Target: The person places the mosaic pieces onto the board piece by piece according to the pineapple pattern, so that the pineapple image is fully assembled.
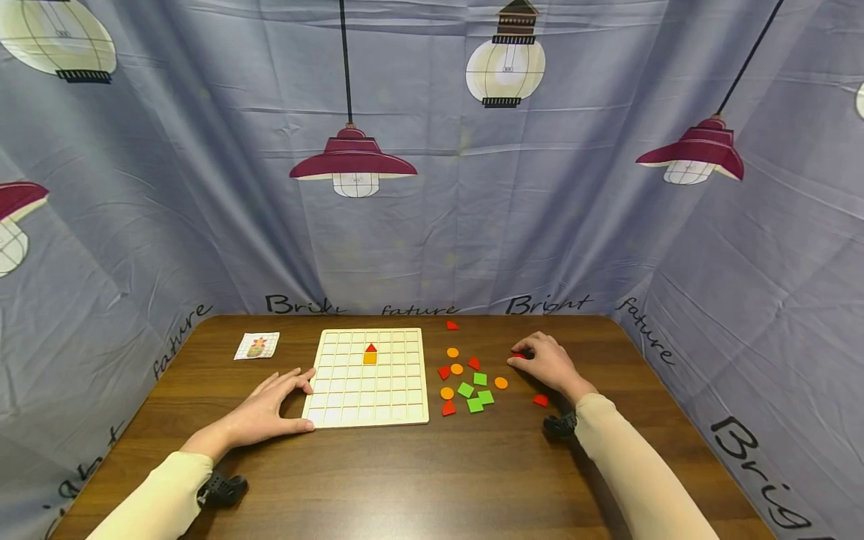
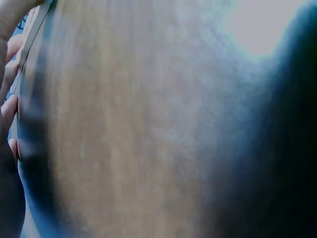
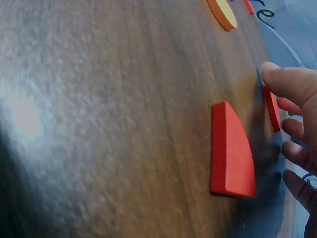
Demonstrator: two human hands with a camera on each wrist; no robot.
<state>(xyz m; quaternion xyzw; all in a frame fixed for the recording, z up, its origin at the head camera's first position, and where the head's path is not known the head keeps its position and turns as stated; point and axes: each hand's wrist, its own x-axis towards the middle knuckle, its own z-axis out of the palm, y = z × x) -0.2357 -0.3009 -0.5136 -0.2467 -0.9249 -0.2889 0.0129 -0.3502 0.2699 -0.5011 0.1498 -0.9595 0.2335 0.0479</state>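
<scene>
Left hand (image 1: 266, 409): thumb and fingers wide apart, fingertips touching left edge of pale grid board (image 1: 364, 397) on worktop (image 1: 385, 487). Right hand (image 1: 548, 364): thumb and forefinger narrow, about red piece (image 3: 273, 110) right of board; whether pinched, cannot tell. Red wedge (image 1: 541, 400) flat, near side of right hand. On board: red triangle (image 1: 371, 348) at far side of orange square (image 1: 370, 358). Between board and right hand: green squares (image 1: 475, 405), orange discs (image 1: 447, 393). Far left: picture card (image 1: 256, 346).
</scene>
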